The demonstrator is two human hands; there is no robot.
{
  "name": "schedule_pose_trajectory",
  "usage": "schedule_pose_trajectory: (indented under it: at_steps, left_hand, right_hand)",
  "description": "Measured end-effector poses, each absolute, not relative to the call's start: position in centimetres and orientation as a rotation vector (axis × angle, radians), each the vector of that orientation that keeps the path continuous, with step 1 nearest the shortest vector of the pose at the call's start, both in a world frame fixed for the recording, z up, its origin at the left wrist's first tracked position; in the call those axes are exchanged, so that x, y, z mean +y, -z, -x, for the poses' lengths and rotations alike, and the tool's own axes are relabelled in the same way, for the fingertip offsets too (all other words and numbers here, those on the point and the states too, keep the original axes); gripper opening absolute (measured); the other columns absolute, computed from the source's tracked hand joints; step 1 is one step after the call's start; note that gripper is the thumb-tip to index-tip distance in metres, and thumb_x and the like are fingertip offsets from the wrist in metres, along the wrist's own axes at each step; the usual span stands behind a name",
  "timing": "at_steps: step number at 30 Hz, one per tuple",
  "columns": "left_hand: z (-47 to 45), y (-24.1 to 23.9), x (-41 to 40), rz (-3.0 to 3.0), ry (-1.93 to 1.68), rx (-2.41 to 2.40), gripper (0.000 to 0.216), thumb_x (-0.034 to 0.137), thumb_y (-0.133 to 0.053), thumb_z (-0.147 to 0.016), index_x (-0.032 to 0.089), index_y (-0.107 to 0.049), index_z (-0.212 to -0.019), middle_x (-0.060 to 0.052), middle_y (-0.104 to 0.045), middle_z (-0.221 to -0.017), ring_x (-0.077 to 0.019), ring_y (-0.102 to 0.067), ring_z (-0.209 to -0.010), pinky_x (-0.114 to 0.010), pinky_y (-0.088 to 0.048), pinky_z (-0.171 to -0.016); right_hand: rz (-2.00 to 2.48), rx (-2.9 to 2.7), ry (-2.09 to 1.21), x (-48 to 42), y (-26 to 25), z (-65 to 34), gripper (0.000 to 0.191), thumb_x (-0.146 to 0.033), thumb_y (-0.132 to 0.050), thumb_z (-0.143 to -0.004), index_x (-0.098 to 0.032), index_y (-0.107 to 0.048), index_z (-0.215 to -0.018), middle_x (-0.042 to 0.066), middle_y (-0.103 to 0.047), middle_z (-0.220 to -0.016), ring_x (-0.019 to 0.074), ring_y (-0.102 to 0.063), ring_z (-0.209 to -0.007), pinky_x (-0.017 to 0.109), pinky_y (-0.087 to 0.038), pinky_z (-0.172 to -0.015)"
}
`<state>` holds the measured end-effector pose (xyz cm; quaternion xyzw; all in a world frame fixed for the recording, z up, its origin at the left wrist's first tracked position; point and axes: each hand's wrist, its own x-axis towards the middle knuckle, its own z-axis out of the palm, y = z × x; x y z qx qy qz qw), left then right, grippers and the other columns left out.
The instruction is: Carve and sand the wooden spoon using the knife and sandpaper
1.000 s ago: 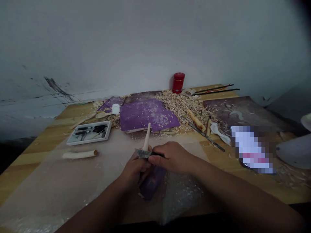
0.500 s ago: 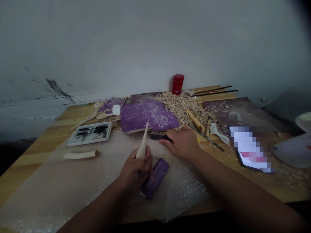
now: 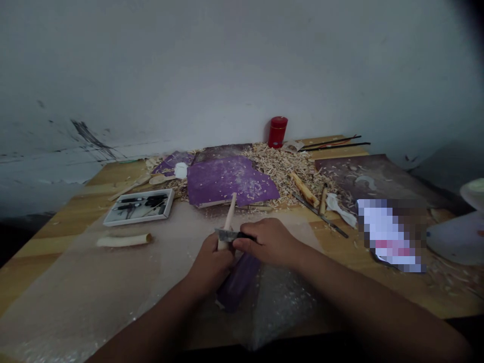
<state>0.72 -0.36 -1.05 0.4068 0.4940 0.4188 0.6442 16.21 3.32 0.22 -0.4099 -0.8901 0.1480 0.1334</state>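
Observation:
My left hand [image 3: 212, 264] is closed around a pale, tapered piece of wood [image 3: 230, 214], whose thin end points up and away from me. In my right hand [image 3: 270, 243] is a carving knife [image 3: 228, 235] with a dark handle. Its blade lies across the wood just above my left fingers. Under both hands, a purple sandpaper roll or wrapped block [image 3: 240, 285] rests on clear bubble wrap [image 3: 159, 272], partly hidden by them.
Wood shavings [image 3: 298, 164] surround a purple sandpaper sheet [image 3: 227, 176] and a red canister [image 3: 278, 132]. A white tool case [image 3: 138, 207] and a pale stick [image 3: 124, 240] lie left. A phone [image 3: 391, 234] lies right, near a long metal tool [image 3: 321, 216].
My right hand has brought the knife down and left onto the wood. My left hand has shifted slightly, and its fingers now show from the back.

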Motion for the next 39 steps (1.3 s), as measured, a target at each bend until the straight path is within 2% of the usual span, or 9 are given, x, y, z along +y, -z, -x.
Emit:
schedule_pose_trajectory:
  at_steps: [7,10,14,21,28,33,36,39]
  left_hand:
    - [-0.9,0.4,-0.6,-0.832,-0.927,0.93,0.016,0.007,-0.044,-0.046,0.018,-0.036,-0.054,0.007,-0.031,-0.042,-0.006,-0.029,-0.036,-0.021,-0.038,-0.035]
    - [-0.8,0.1,-0.7,-0.8,-0.928,0.86,0.016,0.007,-0.042,-0.045,0.018,-0.037,-0.055,0.008,-0.03,-0.039,-0.0054,-0.026,-0.033,-0.022,-0.038,-0.034]
    - [-0.8,0.0,-0.6,-0.79,-0.934,0.88,0.018,0.006,-0.043,-0.043,0.018,-0.036,-0.054,0.008,-0.032,-0.039,-0.0058,-0.027,-0.034,-0.022,-0.037,-0.033]
    - [-0.9,1.0,-0.4,-0.882,-0.973,1.071,0.014,0.007,-0.043,-0.046,0.018,-0.039,-0.053,0.007,-0.032,-0.042,-0.007,-0.03,-0.039,-0.021,-0.037,-0.035]
    - [-0.6,1.0,-0.9,-0.903,-0.918,0.984,0.016,0.005,-0.045,-0.046,0.018,-0.039,-0.054,0.006,-0.033,-0.044,-0.0074,-0.033,-0.041,-0.022,-0.039,-0.038]
    - [-0.7,-0.2,-1.2,-0.798,-0.903,0.818,0.018,0.006,-0.042,-0.042,0.018,-0.038,-0.054,0.007,-0.03,-0.04,-0.0068,-0.03,-0.036,-0.026,-0.042,-0.04]
    - [-0.7,-0.1,-0.9,-0.772,-0.916,0.834,0.017,0.007,-0.044,-0.045,0.018,-0.037,-0.055,0.008,-0.029,-0.038,-0.006,-0.026,-0.033,-0.026,-0.041,-0.038]
    - [-0.9,-0.1,-0.5,-0.786,-0.922,0.883,0.014,0.009,-0.047,-0.052,0.018,-0.037,-0.056,0.009,-0.03,-0.035,-0.005,-0.023,-0.031,-0.025,-0.04,-0.037]
  right_hand:
    - [1.293,-2.546,-0.045,4.2,-0.4,-17.3,0.055,-0.06,-0.02,-0.08,-0.019,-0.056,-0.075,0.003,-0.062,-0.066,0.0141,-0.052,-0.057,0.026,-0.021,-0.053]
    - [1.505,-2.372,0.04,5.4,-0.4,-18.9,0.054,-0.059,-0.02,-0.08,-0.019,-0.055,-0.071,0.003,-0.06,-0.061,0.0146,-0.051,-0.055,0.025,-0.019,-0.051]
    - [1.625,-2.172,-0.06,6.3,-0.5,-20.2,0.053,-0.055,-0.019,-0.083,-0.018,-0.053,-0.067,0.002,-0.056,-0.058,0.0129,-0.049,-0.054,0.023,-0.019,-0.048]
    - [1.172,-2.555,-0.311,3.7,-0.4,-16.4,0.051,-0.056,-0.021,-0.082,-0.02,-0.056,-0.072,0.001,-0.06,-0.062,0.0118,-0.05,-0.056,0.024,-0.021,-0.05]
    - [1.252,-2.534,-0.216,4.4,-0.1,-17.2,0.052,-0.058,-0.023,-0.081,-0.02,-0.056,-0.071,0.001,-0.059,-0.062,0.0121,-0.049,-0.054,0.024,-0.019,-0.05]
    - [1.596,-2.075,-0.154,7.1,-0.2,-21.2,0.048,-0.054,-0.025,-0.082,-0.019,-0.053,-0.066,0.0,-0.052,-0.056,0.0116,-0.045,-0.052,0.023,-0.02,-0.048]
    - [1.499,-1.946,-0.261,7.4,-0.1,-21.8,0.045,-0.05,-0.025,-0.083,-0.018,-0.051,-0.065,-0.001,-0.049,-0.055,0.0107,-0.044,-0.052,0.022,-0.023,-0.049]
    - [1.412,-2.07,-0.356,6.6,0.3,-20.3,0.044,-0.051,-0.028,-0.083,-0.018,-0.051,-0.066,-0.002,-0.049,-0.054,0.0101,-0.044,-0.053,0.021,-0.024,-0.049]
